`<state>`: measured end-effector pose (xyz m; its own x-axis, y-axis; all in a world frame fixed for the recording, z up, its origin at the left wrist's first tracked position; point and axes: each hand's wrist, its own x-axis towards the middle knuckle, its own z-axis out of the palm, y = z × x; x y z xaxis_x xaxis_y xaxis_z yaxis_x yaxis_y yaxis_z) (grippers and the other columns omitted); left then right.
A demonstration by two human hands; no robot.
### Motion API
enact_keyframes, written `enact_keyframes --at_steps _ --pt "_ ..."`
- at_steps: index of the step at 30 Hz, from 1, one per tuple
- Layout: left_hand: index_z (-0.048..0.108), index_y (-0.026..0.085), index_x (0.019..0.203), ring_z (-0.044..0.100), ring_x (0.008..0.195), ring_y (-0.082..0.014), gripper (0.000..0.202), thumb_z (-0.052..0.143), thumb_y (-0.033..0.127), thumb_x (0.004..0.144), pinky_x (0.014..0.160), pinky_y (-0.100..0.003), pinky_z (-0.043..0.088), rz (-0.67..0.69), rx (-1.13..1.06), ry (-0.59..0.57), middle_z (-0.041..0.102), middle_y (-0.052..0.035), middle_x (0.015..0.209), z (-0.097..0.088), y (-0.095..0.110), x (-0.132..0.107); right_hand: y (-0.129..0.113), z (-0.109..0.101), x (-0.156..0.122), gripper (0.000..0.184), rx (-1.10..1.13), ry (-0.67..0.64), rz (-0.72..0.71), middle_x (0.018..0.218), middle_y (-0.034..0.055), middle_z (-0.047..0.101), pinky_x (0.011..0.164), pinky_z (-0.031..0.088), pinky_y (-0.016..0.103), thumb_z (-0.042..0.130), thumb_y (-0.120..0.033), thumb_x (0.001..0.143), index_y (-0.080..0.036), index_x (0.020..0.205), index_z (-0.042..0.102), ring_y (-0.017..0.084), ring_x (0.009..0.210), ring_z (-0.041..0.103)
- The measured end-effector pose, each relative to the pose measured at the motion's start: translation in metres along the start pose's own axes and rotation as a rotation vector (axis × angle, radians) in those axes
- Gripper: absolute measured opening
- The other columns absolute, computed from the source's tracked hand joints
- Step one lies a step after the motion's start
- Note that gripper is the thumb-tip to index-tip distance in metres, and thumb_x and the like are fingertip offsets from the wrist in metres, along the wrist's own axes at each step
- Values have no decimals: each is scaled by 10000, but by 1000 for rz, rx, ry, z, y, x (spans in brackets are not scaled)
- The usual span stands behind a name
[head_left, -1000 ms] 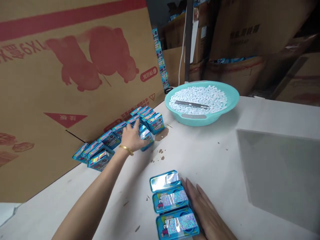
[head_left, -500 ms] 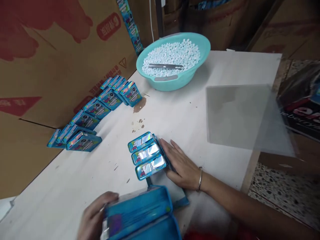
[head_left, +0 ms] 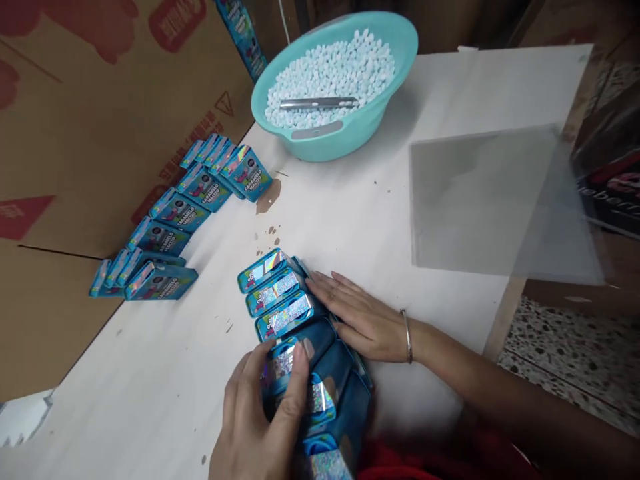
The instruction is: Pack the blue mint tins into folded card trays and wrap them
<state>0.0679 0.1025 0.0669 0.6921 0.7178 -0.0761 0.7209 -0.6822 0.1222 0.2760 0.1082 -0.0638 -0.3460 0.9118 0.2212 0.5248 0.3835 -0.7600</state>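
My left hand [head_left: 265, 407] grips a blue candy tin [head_left: 283, 363] between thumb and fingers, near the table's front edge. That tin stands on edge in a row with several others, among them a tin [head_left: 285, 317] with a shiny holographic seal. My right hand [head_left: 357, 320] lies flat along the row's right side, its fingers stretched out together and touching the tins. A bracelet [head_left: 407, 335] circles the right wrist. What the tins rest on is mostly hidden beneath them and my hands.
More blue candy tins [head_left: 183, 210] line up along a large cardboard box [head_left: 75, 160] on the left. A turquoise basin [head_left: 335, 141] of pale candies, with a metal scoop [head_left: 320, 103] on top, stands at the back. Clear plastic sheets [head_left: 475, 200] overhang the table's right edge.
My left hand has moved the blue tins from the front into line with the three standing ones. My right hand stays against the row's side. The view has shifted slightly.
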Motion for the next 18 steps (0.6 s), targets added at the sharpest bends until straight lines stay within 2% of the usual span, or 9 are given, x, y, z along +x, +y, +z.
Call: enact_keyframes --at_steps 4,8,12,15,18 --pt "309 273 1412 411 1214 -372 815 658 336 678 824 -467 506 57 71 -48 357 -150 1400 -4 11 15 0 -4 -2 794 52 -32 -10 1539 67 56 1132 131 519 375 -142 801 -204 1462 -62 203 1404 47" --pt "354 239 1393 355 1286 -381 745 625 395 716 923 -502 455 209 131 -39 321 -134 1458 -2 6 23 0 -3 -1 840 48 -47 11 1538 81 69 1133 135 505 412 -144 740 -179 1466 -10 210 1404 53" --pt "331 193 1402 326 1328 -326 654 567 278 798 1072 -500 319 293 62 26 380 -113 1438 8 1 15 1 -1 0 846 26 -46 26 1535 99 87 1131 133 498 423 -145 726 -160 1465 11 212 1404 59" --pt "325 151 1399 372 1307 -292 615 530 159 819 1090 -479 306 273 -56 114 459 -116 1383 17 3 5 1 -1 -1 830 10 -56 35 1529 121 109 1129 131 499 433 -151 731 -138 1463 41 219 1403 58" --pt "356 130 1379 368 1309 -281 573 515 147 829 1100 -482 289 288 -92 178 518 -112 1330 23 2 -3 0 -2 -1 799 -5 -69 43 1516 138 165 1126 130 506 436 -153 740 -119 1456 84 223 1402 65"
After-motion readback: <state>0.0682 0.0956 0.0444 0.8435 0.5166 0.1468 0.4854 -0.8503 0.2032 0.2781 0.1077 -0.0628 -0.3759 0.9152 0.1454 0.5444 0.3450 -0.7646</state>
